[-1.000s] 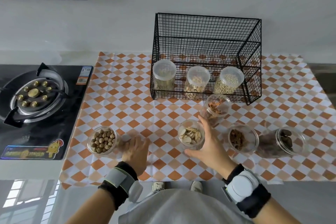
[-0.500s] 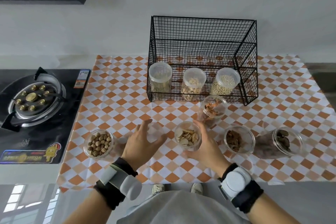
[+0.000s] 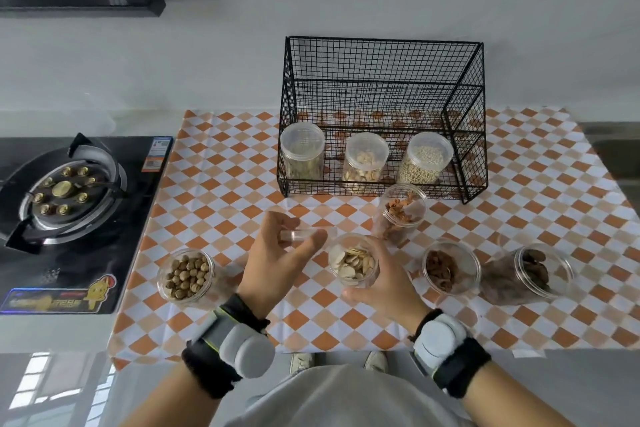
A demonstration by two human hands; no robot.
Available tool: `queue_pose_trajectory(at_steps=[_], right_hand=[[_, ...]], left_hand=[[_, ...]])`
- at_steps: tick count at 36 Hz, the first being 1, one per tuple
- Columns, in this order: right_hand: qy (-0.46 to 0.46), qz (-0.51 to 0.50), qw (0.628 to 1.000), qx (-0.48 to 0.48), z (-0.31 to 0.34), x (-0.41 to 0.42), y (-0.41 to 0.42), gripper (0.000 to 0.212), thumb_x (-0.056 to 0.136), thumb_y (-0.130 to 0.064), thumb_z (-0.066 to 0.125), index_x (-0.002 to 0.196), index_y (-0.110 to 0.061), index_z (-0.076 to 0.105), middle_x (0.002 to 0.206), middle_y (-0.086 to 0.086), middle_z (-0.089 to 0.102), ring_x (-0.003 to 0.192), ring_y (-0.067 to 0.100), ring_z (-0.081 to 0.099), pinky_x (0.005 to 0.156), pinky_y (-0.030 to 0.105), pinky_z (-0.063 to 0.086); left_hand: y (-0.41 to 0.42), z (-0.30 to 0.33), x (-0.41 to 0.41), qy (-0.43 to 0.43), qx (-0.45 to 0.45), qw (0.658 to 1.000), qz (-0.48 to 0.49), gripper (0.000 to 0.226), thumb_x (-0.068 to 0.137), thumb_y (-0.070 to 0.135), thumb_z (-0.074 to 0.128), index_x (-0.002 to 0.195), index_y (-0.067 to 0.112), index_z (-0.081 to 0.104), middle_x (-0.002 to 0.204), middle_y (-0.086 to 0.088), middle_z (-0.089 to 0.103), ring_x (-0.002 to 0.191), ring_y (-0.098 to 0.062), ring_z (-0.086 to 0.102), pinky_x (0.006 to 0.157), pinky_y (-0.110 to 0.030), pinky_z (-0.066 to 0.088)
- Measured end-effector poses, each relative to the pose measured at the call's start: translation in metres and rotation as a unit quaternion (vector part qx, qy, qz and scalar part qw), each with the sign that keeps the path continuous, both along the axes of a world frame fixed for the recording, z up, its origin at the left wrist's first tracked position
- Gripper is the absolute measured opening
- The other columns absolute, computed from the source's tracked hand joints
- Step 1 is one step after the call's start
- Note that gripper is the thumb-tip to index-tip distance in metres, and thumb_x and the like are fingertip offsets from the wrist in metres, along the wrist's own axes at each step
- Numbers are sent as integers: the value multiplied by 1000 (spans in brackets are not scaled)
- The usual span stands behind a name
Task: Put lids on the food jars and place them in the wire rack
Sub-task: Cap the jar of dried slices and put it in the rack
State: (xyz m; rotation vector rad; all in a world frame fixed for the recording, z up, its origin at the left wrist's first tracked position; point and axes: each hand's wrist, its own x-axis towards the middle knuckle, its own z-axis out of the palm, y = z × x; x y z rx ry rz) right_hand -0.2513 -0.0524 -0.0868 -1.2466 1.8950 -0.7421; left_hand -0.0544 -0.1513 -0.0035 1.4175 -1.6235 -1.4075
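Observation:
My left hand point(image 3: 277, 260) holds a clear lid point(image 3: 306, 234) in the air, just left of an open jar of pale slices point(image 3: 353, 265). My right hand point(image 3: 384, 288) grips that jar's near right side on the checked cloth. Other open jars stand around: brown balls point(image 3: 187, 276) at the left, orange pieces point(image 3: 403, 210) behind, reddish-brown bits point(image 3: 450, 267) to the right, and a dark-filled jar point(image 3: 533, 270) lying tilted at the far right. Three lidded jars point(image 3: 367, 163) stand in the front row of the black wire rack point(image 3: 381, 55).
A gas hob point(image 3: 65, 194) lies at the left, beside the orange and white checked cloth point(image 3: 221, 184). The white wall runs behind the rack. The counter's near edge is just below my wrists.
My left hand has lifted from the cloth near the brown-ball jar and moved right and up with the clear lid, close to the jar my right hand keeps hold of.

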Motion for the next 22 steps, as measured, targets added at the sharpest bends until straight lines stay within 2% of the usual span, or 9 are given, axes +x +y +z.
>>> queue_pose_trajectory(at_steps=[4, 8, 10, 12, 14, 15, 18, 22], right_hand=[[13, 12, 1000, -23, 6, 1, 2, 89, 58, -50, 82, 136, -31, 45, 128, -16, 55, 115, 9, 56, 94, 42, 53], [22, 24, 999, -34, 15, 2, 2, 83, 60, -49, 82, 131, -41, 39, 125, -16, 50, 113, 6, 51, 94, 39, 51], [25, 30, 999, -38, 18, 3, 2, 84, 59, -50, 81, 131, -44, 38, 127, -13, 48, 115, 5, 49, 94, 39, 51], [23, 31, 998, -42, 21, 4, 4, 90, 59, -52, 80, 138, -40, 39, 131, -11, 47, 118, 4, 48, 96, 40, 51], [15, 32, 998, -54, 23, 5, 6, 93, 59, -53, 79, 141, -37, 40, 132, -9, 47, 121, 5, 49, 96, 42, 53], [7, 30, 998, -61, 24, 5, 8, 92, 60, -52, 80, 142, -37, 40, 131, -9, 49, 121, 7, 52, 95, 44, 54], [-10, 21, 997, -80, 30, 7, 11, 89, 63, -46, 85, 141, -44, 41, 126, -15, 59, 118, 9, 62, 92, 45, 56], [-6, 22, 997, -78, 34, 8, 11, 92, 63, -49, 86, 143, -45, 40, 121, -14, 68, 110, 11, 67, 89, 45, 58]], left_hand=[[-1, 1, -2, -45, -49, 998, -15, 55, 71, 63, 77, 92, 17, 56, 83, 7, 57, 68, 2, 51, 62, -12, 43], [0, -1, -5, -41, -59, 997, -25, 49, 75, 61, 77, 79, 22, 48, 72, 14, 44, 62, 0, 43, 59, -13, 38], [2, 0, -6, -33, -57, 997, -36, 52, 72, 66, 72, 80, 20, 49, 73, 14, 45, 62, -1, 43, 60, -14, 39], [4, 0, -7, -33, -51, 997, -50, 62, 70, 71, 70, 85, 13, 55, 79, 4, 59, 68, -9, 51, 63, -21, 45], [7, -2, -8, -40, -49, 996, -61, 71, 68, 77, 70, 92, 10, 58, 97, -12, 67, 86, -28, 61, 77, -39, 54], [8, -2, -9, -42, -51, 996, -67, 75, 67, 81, 69, 93, 11, 58, 101, -14, 68, 92, -32, 62, 82, -46, 54], [11, -1, -11, -47, -48, 995, -80, 78, 64, 87, 67, 95, 16, 58, 102, -11, 67, 95, -32, 62, 85, -50, 53], [13, 0, -12, -50, -45, 993, -99, 68, 69, 80, 72, 95, 19, 56, 103, -9, 65, 94, -31, 61, 83, -53, 53]])
